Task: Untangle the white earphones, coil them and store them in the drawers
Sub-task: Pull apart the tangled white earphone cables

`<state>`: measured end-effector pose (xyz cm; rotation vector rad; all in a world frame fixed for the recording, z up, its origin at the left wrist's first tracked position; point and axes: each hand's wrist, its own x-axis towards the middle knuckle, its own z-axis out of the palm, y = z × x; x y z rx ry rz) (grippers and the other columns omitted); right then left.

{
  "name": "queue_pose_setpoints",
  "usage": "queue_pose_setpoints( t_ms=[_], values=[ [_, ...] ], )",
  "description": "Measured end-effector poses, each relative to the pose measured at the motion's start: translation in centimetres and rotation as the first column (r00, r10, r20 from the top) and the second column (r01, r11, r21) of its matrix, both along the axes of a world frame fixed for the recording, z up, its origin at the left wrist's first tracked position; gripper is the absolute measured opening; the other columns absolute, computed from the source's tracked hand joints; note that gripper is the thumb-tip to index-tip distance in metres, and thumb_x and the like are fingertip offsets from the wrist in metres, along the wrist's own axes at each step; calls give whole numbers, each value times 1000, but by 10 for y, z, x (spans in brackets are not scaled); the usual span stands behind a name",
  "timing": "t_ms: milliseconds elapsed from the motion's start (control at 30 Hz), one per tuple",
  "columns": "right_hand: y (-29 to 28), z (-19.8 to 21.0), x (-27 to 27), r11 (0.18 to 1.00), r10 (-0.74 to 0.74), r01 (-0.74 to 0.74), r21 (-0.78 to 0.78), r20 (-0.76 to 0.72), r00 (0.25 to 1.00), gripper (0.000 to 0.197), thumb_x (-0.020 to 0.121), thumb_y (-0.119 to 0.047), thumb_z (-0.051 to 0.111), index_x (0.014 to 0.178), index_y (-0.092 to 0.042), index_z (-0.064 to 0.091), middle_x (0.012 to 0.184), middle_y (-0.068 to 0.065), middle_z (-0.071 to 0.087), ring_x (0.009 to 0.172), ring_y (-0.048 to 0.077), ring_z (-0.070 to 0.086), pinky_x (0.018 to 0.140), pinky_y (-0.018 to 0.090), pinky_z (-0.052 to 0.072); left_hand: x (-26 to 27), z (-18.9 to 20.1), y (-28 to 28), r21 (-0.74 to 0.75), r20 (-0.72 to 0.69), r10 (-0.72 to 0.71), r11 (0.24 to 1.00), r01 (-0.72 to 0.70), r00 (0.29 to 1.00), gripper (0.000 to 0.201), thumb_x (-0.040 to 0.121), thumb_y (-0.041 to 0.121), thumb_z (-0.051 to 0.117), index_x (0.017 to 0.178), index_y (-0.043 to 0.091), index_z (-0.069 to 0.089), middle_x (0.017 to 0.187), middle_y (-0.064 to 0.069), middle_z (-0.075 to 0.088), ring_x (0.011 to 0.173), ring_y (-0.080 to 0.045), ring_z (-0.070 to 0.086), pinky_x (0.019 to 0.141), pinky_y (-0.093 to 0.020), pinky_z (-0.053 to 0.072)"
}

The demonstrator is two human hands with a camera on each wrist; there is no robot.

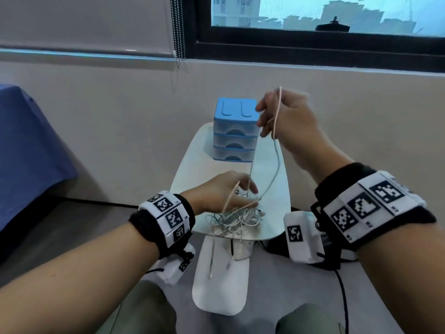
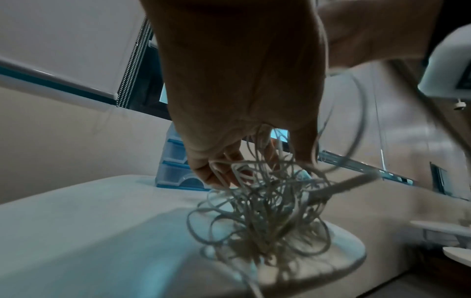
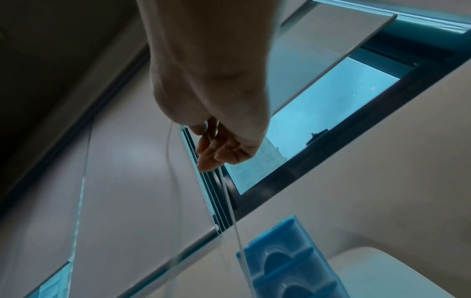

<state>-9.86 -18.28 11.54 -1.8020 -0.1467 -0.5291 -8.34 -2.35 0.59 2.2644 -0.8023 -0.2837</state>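
Note:
A tangle of white earphones (image 1: 237,219) (image 2: 267,217) lies at the near end of a small white table (image 1: 197,169) (image 2: 89,221). My left hand (image 1: 224,191) (image 2: 229,167) reaches down into the tangle, its fingers curled among the strands. Raised above the table, my right hand (image 1: 279,116) (image 3: 216,149) pinches one cord, which loops over it. That strand (image 1: 277,162) (image 3: 230,201) runs down to the tangle. A blue unit of three drawers (image 1: 234,131) (image 2: 175,169) (image 3: 288,260), all closed, stands at the table's far end, just left of my right hand.
A blue cloth (image 1: 29,153) covers something at the left. Behind the table is a wall with a window (image 1: 313,13) and a bead chain (image 1: 178,32). The table's white foot (image 1: 221,285) sits between my knees, and a black cable (image 1: 342,297) trails on the floor at right.

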Motion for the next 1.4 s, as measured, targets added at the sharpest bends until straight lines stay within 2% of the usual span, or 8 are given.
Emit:
queue_pose_setpoints(
  t_ms=[167,367,433,733,967,1100,1300,1400],
  values=[
    [-2,28,-14,985,-138,165,-58,326,935,30,108,-21,42,90,-16,65,87,5,72,76,13,69,60,19,51,-1,-10,3,146,69,-16,989,6,998,31,87,43,79,112,25,74,111,1,58,104,-16,60,96,-29,48],
    [-20,47,-17,907,-334,421,17,638,694,31,107,-23,42,102,-4,67,89,-12,63,88,1,61,77,23,49,0,-12,6,184,78,8,983,-23,997,28,84,43,82,108,31,75,112,2,55,105,-16,56,93,-29,47],
    [-26,52,-17,865,-386,501,2,639,665,28,106,-28,41,101,-17,66,95,-12,64,98,10,62,87,38,52,0,-12,8,179,83,20,983,-35,996,26,85,43,82,107,31,76,111,2,56,106,-16,57,93,-29,47],
    [-62,1,-25,700,-629,611,-369,86,773,26,102,-39,44,112,-31,66,136,2,40,129,28,33,101,52,19,6,6,19,140,81,24,990,-36,996,17,90,37,77,97,23,81,91,10,73,83,-3,64,76,-21,50],
    [-97,-87,-36,640,-713,295,-709,-406,572,42,97,-62,43,114,-39,73,144,5,40,134,34,28,108,55,23,8,33,33,24,-5,107,994,-107,994,25,102,37,62,93,22,80,76,5,69,56,-1,53,60,-17,44],
    [-88,-104,-42,623,-728,187,-760,-475,494,22,96,-47,53,105,-42,73,129,1,41,126,32,30,104,50,27,5,38,32,-69,-92,133,988,-140,987,15,97,23,71,95,11,78,71,-1,68,56,-10,57,60,-26,49],
    [-47,-86,-39,844,-304,40,-535,-415,857,25,62,-44,61,85,-49,69,104,-14,59,114,22,59,108,55,39,5,42,26,-155,-174,179,966,-207,968,9,92,11,76,96,3,74,76,-16,71,65,-22,70,61,-27,56],
    [-18,-65,-41,954,13,-113,-277,-342,940,23,74,-35,71,96,-29,76,99,-2,75,101,22,68,101,46,51,3,44,25,-186,-192,190,956,-226,963,10,90,9,77,96,2,73,73,-16,70,65,-23,71,59,-26,56]
  ],
)
